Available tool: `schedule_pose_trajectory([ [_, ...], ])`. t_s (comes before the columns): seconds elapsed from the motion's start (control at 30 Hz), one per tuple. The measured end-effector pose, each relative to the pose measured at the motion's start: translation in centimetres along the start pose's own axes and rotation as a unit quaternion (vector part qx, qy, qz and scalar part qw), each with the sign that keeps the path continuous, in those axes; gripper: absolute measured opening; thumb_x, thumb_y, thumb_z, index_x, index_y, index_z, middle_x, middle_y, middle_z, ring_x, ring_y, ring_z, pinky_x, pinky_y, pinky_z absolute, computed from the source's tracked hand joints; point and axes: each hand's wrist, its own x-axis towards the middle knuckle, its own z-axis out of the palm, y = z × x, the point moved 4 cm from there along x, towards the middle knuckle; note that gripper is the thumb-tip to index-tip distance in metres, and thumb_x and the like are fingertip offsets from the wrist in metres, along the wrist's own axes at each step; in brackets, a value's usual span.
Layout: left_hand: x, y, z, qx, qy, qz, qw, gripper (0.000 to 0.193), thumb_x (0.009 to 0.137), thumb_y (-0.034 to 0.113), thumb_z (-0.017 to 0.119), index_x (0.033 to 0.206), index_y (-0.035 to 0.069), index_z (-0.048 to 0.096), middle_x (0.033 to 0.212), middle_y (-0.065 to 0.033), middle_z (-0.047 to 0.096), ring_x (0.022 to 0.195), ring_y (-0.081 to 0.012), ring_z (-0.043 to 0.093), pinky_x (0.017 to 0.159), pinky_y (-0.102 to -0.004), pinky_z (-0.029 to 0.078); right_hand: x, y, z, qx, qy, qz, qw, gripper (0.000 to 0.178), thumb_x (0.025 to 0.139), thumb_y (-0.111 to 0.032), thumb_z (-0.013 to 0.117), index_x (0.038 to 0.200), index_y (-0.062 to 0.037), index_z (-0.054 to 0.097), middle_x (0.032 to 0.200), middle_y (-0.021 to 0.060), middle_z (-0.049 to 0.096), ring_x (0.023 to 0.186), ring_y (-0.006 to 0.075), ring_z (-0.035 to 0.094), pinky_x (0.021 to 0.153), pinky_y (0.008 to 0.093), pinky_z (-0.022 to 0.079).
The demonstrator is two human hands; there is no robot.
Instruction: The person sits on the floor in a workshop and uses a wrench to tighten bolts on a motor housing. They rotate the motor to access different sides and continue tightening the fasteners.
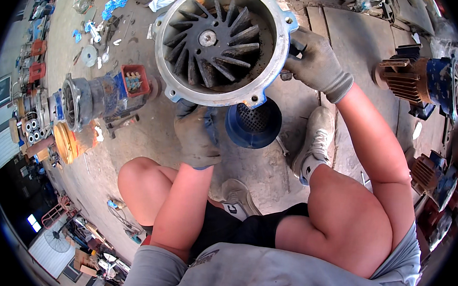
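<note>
A round metal pump housing (216, 97) faces me, with a pale bare rim, bolt lugs and blue paint on its outside. Inside sits a dark impeller (209, 38) with curved radial vanes and a bolt at its centre. Both hands wear grey work gloves. My right hand (315, 62) is closed around the housing's right side, by a lug. My left hand (195, 135) grips it from below at the lower left; its fingertips are partly hidden under the rim. Below the rim shows a blue round flanged part (253, 139) with a mesh inside; whether it joins the housing I cannot tell.
To the left lies a grey-blue motor (92, 103) with a red box of fittings (135, 80). A rusty finned motor (408, 79) stands at right. A wrench (282, 146) lies near my shoe (317, 138). Blue gloves (114, 6) and loose parts litter the floor at upper left.
</note>
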Motion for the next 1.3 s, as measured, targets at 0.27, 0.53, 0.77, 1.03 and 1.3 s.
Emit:
schedule_pose_trajectory([
  [0.27, 0.7, -1.1, -1.6, -0.041, 0.029, -0.065, 0.997, 0.017, 0.109, 0.006, 0.071, 0.125, 0.007, 0.072, 0.104, -0.0025, 0.074, 0.087, -0.0135, 0.069, 0.069, -0.0285, 0.053, 0.1, -0.1, 0.3, -0.027, 0.028, -0.005, 0.999, 0.026, 0.098, -0.009, 0.083, 0.122, -0.0018, 0.078, 0.107, 0.0084, 0.076, 0.072, 0.0145, 0.075, 0.06, 0.0303, 0.063],
  [0.53, -4.1, -1.5, -0.9, -0.162, -0.104, -0.235, 0.953, 0.018, 0.115, 0.021, 0.069, 0.122, 0.005, 0.072, 0.1, -0.0019, 0.068, 0.087, -0.0118, 0.063, 0.064, -0.0241, 0.045, -7.0, -5.6, 2.6, -0.064, -0.038, -0.194, 0.978, 0.036, 0.091, -0.02, 0.091, 0.119, -0.0027, 0.075, 0.109, 0.0155, 0.077, 0.097, 0.0342, 0.077, 0.085, 0.0415, 0.063],
  [0.77, -5.2, -1.7, 0.9, -0.028, -0.154, -0.235, 0.959, 0.028, 0.117, 0.029, 0.066, 0.114, 0.003, 0.073, 0.102, -0.0049, 0.072, 0.084, -0.0114, 0.065, 0.069, -0.0249, 0.05, -8.1, -4.7, 6.8, 0.024, -0.111, -0.054, 0.992, 0.044, 0.085, -0.011, 0.092, 0.126, -0.0021, 0.081, 0.12, 0.0184, 0.078, 0.106, 0.0354, 0.077, 0.095, 0.043, 0.063],
  [1.03, -4.6, -2.8, -1.2, -0.03, -0.125, -0.258, 0.958, 0.029, 0.116, 0.033, 0.069, 0.115, 0.005, 0.074, 0.095, -0.003, 0.073, 0.08, -0.0089, 0.067, 0.066, -0.0223, 0.049, -8.5, -3.8, 7.0, 0.074, -0.103, -0.016, 0.992, 0.035, 0.087, -0.003, 0.088, 0.122, -0.0024, 0.084, 0.117, 0.0164, 0.082, 0.104, 0.0285, 0.079, 0.096, 0.0386, 0.063],
  [1.3, -4.9, -3.1, -1.7, -0.072, -0.137, -0.259, 0.953, 0.025, 0.116, 0.029, 0.069, 0.121, 0.006, 0.073, 0.101, -0.0046, 0.073, 0.082, -0.0108, 0.066, 0.065, -0.0238, 0.047, -8.8, -4.0, 7.2, 0.12, -0.104, 0.002, 0.987, 0.025, 0.089, -0.009, 0.094, 0.111, -0.0024, 0.083, 0.1, 0.0099, 0.083, 0.091, 0.0176, 0.078, 0.085, 0.0333, 0.063],
])
